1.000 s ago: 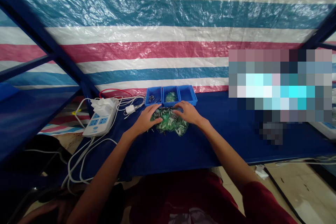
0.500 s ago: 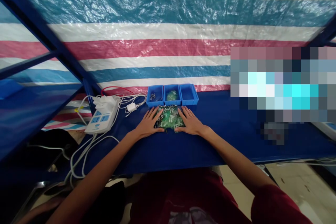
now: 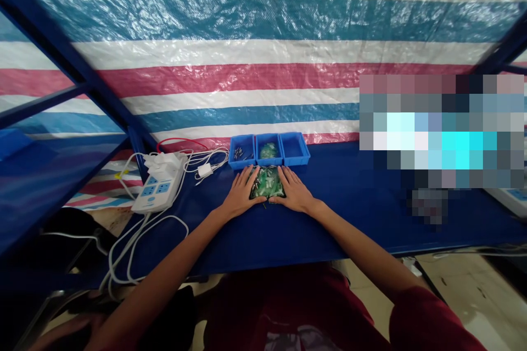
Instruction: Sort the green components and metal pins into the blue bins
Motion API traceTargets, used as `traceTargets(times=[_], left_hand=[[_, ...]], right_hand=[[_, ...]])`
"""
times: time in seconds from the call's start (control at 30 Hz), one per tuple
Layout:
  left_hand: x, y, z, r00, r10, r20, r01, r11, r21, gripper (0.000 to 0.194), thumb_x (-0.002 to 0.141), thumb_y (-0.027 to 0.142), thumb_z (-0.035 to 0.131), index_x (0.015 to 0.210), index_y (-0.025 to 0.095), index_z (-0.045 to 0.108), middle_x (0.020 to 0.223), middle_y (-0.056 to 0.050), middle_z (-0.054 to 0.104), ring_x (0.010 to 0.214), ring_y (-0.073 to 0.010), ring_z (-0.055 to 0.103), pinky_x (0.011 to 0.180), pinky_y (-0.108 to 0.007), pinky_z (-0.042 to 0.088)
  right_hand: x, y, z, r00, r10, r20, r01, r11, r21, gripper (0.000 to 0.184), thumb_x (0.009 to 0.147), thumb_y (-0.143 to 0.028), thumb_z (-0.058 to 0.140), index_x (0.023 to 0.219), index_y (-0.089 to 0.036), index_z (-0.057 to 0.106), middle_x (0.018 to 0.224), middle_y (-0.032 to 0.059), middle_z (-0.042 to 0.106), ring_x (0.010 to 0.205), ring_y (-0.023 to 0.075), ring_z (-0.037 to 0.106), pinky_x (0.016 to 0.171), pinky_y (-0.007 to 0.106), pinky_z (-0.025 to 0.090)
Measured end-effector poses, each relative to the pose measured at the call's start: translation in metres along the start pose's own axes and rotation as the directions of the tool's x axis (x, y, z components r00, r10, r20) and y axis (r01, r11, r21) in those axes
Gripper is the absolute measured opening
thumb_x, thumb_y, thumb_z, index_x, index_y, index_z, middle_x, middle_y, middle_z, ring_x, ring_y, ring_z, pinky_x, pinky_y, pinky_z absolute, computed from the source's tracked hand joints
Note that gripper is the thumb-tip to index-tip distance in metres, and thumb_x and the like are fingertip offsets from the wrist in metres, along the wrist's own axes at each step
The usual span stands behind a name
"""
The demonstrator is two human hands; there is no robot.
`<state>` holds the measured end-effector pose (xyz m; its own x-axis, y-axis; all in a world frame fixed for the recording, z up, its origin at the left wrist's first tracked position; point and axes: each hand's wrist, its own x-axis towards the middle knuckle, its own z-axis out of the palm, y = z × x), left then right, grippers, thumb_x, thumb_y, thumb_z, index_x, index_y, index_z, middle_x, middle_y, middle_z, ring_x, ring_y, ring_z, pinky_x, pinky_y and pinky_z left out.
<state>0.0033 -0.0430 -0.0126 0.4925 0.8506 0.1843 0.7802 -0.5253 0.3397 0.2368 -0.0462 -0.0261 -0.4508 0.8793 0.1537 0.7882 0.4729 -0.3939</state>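
Your left hand (image 3: pixel 241 196) and right hand (image 3: pixel 293 192) lie flat and unclenched, flanking the pile of green parts (image 3: pixel 267 184) just before the blue bins (image 3: pixel 268 149), with bare tabletop (image 3: pixel 354 219) stretching rightward.

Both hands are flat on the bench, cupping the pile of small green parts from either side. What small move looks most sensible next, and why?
Probably lift one hand and pick a single part off the pile of green parts. The left hand and right hand press in flat on either side of it, so it sits bunched just in front of the three blue bins, and neither hand grips anything.
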Motion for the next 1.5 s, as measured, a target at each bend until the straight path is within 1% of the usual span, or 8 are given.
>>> traceTargets(times=[0.33,0.57,0.7,0.9,1.2,1.3,1.4,1.5], left_hand=[[-0.002,0.001,-0.004,1.0,-0.013,0.004,0.013,0.997,-0.076,0.106,0.073,0.08,0.049,0.154,0.023,0.011,0.159,-0.015,0.016,0.146,-0.0372,0.013,0.116,-0.055,0.014],[-0.003,-0.001,-0.005,1.0,-0.001,-0.006,0.0,0.992,-0.13,0.094,0.082,0.075,0.042,0.154,0.023,0.011,0.16,-0.013,0.014,0.147,-0.0347,0.01,0.117,-0.055,0.011],[-0.003,-0.001,-0.007,1.0,-0.016,-0.01,0.014,0.981,-0.194,0.084,0.088,0.07,0.035,0.154,0.023,0.013,0.16,-0.012,0.013,0.147,-0.0325,0.008,0.118,-0.053,0.011],[-0.002,-0.002,-0.008,0.999,-0.032,-0.023,0.026,0.974,-0.225,0.08,0.089,0.067,0.035,0.153,0.022,0.016,0.16,-0.012,0.015,0.147,-0.0329,0.009,0.118,-0.054,0.011],[-0.002,0.0,-0.008,0.985,-0.048,-0.164,-0.007,0.949,-0.316,0.068,0.094,0.057,0.038,0.15,0.021,0.025,0.157,-0.013,0.024,0.145,-0.03,0.02,0.117,-0.049,0.021],[0.003,0.006,-0.014,0.949,-0.068,-0.307,-0.037,0.946,-0.323,0.058,0.094,0.051,0.041,0.144,0.021,0.036,0.151,-0.013,0.035,0.141,-0.0287,0.03,0.116,-0.048,0.025],[0.015,0.015,-0.027,0.869,-0.116,-0.482,-0.075,0.93,-0.359,0.047,0.094,0.046,0.045,0.133,0.02,0.049,0.138,-0.012,0.051,0.131,-0.0267,0.045,0.111,-0.046,0.034],[0.037,0.024,-0.039,0.885,-0.172,-0.433,-0.086,0.853,-0.515,0.045,0.09,0.045,0.052,0.128,0.021,0.052,0.119,-0.01,0.063,0.105,-0.0222,0.063,0.092,-0.037,0.05]], right_hand=[[-0.003,0.005,0.003,0.996,-0.04,-0.084,0.043,0.998,0.039,0.101,0.081,-0.074,0.045,0.155,-0.018,0.006,0.158,0.0164,0.017,0.147,0.0316,0.011,0.117,0.053,0.017],[-0.003,-0.003,-0.007,0.933,-0.29,-0.211,0.292,0.956,-0.023,0.057,0.089,-0.053,0.053,0.136,-0.022,0.052,0.14,0.0134,0.05,0.136,0.0306,0.038,0.114,0.055,0.027],[0.001,-0.008,-0.011,0.901,-0.359,-0.243,0.363,0.931,-0.03,0.036,0.094,-0.04,0.052,0.122,-0.021,0.064,0.123,0.0111,0.065,0.121,0.0257,0.055,0.111,0.05,0.032],[0.004,-0.009,-0.017,0.901,-0.317,-0.296,0.357,0.93,0.09,0.024,0.096,-0.03,0.05,0.102,-0.023,0.072,0.108,0.0066,0.073,0.106,0.0211,0.064,0.102,0.044,0.038],[0.029,-0.003,-0.057,0.832,-0.161,-0.531,0.262,0.958,0.119,0.036,0.098,-0.039,0.043,0.085,-0.018,0.069,0.085,0.0091,0.071,0.079,0.0199,0.062,0.076,0.033,0.043],[0.042,-0.006,-0.064,0.825,-0.141,-0.548,0.277,0.945,0.174,0.038,0.098,-0.043,0.041,0.085,-0.019,0.067,0.084,0.0081,0.069,0.078,0.0193,0.063,0.074,0.03,0.044],[0.052,-0.011,-0.067,0.836,-0.122,-0.534,0.267,0.942,0.203,0.037,0.098,-0.043,0.04,0.085,-0.02,0.066,0.08,0.0046,0.068,0.074,0.017,0.062,0.071,0.027,0.044],[0.062,-0.015,-0.068,0.836,-0.099,-0.54,0.256,0.94,0.224,0.036,0.098,-0.042,0.04,0.083,-0.021,0.065,0.074,0.0023,0.066,0.068,0.015,0.06,0.068,0.025,0.042]])
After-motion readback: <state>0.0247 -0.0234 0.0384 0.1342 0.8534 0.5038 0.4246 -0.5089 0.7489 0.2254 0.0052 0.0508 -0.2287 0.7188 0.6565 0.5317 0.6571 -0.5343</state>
